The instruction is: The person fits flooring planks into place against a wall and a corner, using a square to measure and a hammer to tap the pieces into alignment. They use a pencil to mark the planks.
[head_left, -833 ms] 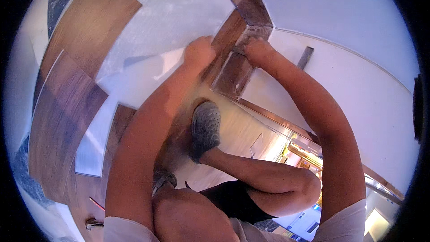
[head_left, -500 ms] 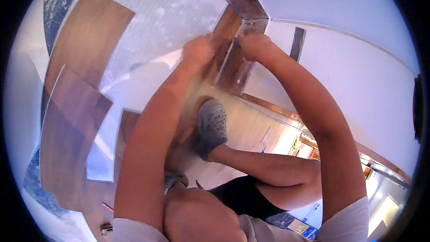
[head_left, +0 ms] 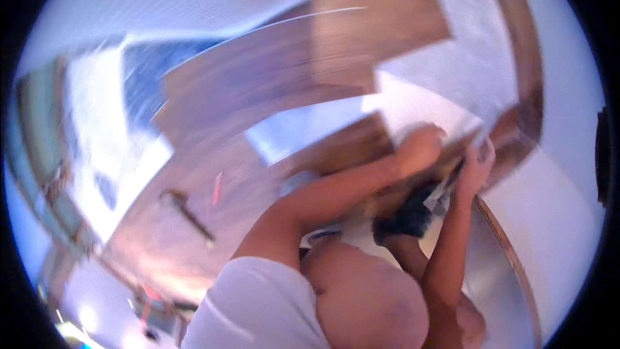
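Observation:
Motion blurs the picture. My left hand [head_left: 420,150] is curled beside the brown planks along the wall, its fingers too smeared to read. Close to its right, my right hand [head_left: 475,168] is closed around something thin that I cannot make out. A pale, smeared piece [head_left: 439,199] shows just below that hand, near my dark shoe [head_left: 407,220]. Brown wood-look planks [head_left: 507,136] run past both hands to the corner. A short brown plank [head_left: 349,148] lies left of my left hand.
Wide brown planks [head_left: 258,81] cover the floor at left and top, with pale bare floor [head_left: 310,126] between them. A hammer [head_left: 188,216] and a thin red stick-like tool [head_left: 217,187] lie on planks at left. A white wall [head_left: 549,220] stands at right.
My view has swung left, so the floor, planks and hands appear turned and further right. The hammer has come into fuller view. Both hands have stayed near the wall-side planks.

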Tool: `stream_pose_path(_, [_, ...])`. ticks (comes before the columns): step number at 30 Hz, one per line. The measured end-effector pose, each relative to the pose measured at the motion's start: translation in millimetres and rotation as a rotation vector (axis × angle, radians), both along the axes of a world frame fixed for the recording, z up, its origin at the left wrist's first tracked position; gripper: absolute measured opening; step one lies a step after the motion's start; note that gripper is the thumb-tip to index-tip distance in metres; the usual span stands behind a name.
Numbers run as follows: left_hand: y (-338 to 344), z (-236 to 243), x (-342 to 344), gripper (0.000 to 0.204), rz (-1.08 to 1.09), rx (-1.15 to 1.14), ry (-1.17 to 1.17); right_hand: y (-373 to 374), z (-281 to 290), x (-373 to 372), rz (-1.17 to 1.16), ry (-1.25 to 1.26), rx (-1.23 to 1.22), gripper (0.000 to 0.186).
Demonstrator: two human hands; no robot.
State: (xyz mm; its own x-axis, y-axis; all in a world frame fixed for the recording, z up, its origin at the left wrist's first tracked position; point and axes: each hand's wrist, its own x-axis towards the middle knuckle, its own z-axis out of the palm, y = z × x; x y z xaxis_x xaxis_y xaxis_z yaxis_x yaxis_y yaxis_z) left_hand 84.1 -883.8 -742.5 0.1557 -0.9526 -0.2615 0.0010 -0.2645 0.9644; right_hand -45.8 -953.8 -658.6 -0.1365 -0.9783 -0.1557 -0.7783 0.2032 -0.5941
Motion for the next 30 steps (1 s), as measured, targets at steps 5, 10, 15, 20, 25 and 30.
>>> stream_pose_path(5, [143,22,109,0.024,0.250,0.003,-0.247,91,-55,18,-0.037,-0.016,0.040,0.059])
stream_pose_path(10, [339,14,217,0.031,0.518,0.591,-0.840,114,-70,23,0.070,0.103,0.015,0.060])
stream_pose_path(15, [510,5,298,0.033,0.588,1.029,-1.016,116,-73,14,0.099,0.364,0.030,0.057])
stream_pose_path(20, [508,-7,310,0.035,0.612,1.161,-0.971,101,-32,53,-0.011,0.387,0.360,0.052])
stream_pose_path(25, [486,-6,302,0.038,0.656,1.135,-0.969,109,-39,26,0.140,0.455,-0.008,0.037])
stream_pose_path(30, [481,26,291,0.041,0.794,1.140,-0.970,89,-49,93,0.446,0.037,0.039,0.033])
